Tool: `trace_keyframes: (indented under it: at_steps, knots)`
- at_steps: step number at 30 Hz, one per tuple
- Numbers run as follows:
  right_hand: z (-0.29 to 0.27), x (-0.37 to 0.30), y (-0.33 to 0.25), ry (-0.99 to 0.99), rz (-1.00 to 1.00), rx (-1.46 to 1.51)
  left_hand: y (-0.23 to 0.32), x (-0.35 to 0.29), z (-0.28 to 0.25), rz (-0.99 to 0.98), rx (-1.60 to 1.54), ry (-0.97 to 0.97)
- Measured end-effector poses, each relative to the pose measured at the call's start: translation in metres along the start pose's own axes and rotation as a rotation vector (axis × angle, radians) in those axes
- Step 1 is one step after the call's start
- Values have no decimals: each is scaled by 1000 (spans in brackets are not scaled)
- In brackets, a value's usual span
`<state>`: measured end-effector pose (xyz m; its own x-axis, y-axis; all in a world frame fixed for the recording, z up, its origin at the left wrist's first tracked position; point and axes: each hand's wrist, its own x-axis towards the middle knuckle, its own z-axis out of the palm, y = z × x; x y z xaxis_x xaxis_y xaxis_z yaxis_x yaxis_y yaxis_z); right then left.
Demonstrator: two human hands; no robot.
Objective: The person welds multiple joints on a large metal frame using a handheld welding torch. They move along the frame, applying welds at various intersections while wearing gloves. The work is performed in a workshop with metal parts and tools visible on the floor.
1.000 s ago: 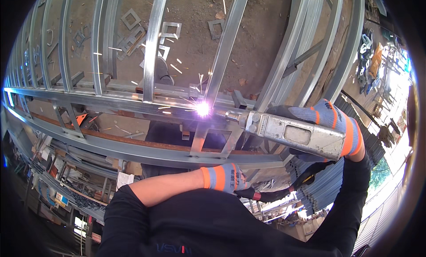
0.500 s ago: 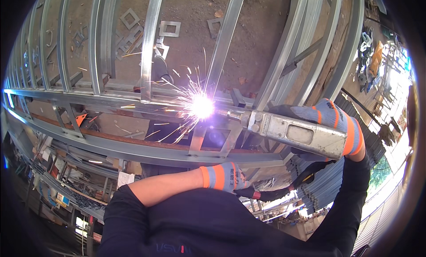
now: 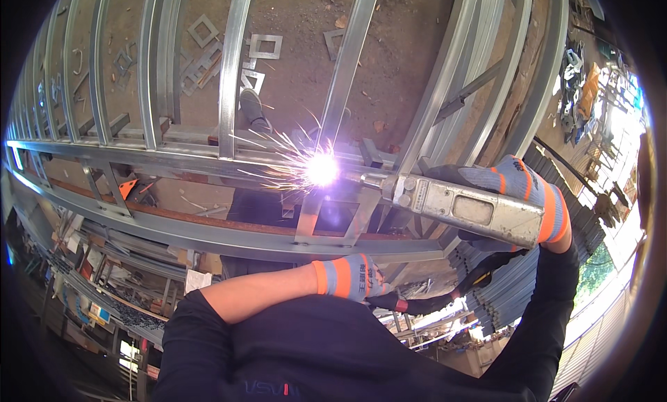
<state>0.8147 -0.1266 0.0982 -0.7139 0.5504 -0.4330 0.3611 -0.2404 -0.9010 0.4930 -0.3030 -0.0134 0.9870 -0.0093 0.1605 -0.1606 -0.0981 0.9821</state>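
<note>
My right hand (image 3: 520,181), in a grey and orange glove, is closed around a silver handheld welding gun (image 3: 511,220). The gun's nozzle points left at the joint where an upright steel bar (image 3: 351,65) meets the frame's rail (image 3: 194,157). A white-violet glare (image 3: 322,170) with flying sparks hides the joint itself. Low in the middle, near my body, my gloved left hand (image 3: 363,277) is closed on a black cable (image 3: 431,305), which runs right, toward the gun's rear.
Parallel steel bars (image 3: 233,72) extend away from me, and a lower rail (image 3: 208,234) crosses nearer my body. Square metal plates (image 3: 265,46) lie on the ground beyond. A shoe (image 3: 253,110) shows between the bars. Stacked steel tubes (image 3: 507,294) lie at right.
The gun and the glare have shifted slightly right. Sparks now spray mostly leftward, where they spread up and down before. My left hand stays on the cable.
</note>
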Motion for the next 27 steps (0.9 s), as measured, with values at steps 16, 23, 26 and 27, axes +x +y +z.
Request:
trace_keyframes:
  at_steps: [16, 23, 26, 27]
  knots:
    - [9, -75, 5, 296, 83, -74, 27, 35, -27, -220, -132, -470]
    - [24, -97, 16, 279, 87, -37, 36, 78, 40, 11, -247, -124]
    - [17, -87, 21, 233, 10, -42, 40, 102, 33, -121, -135, -300]
    - [16, -85, 22, 223, -6, -31, 38, 106, 34, -134, -131, -288]
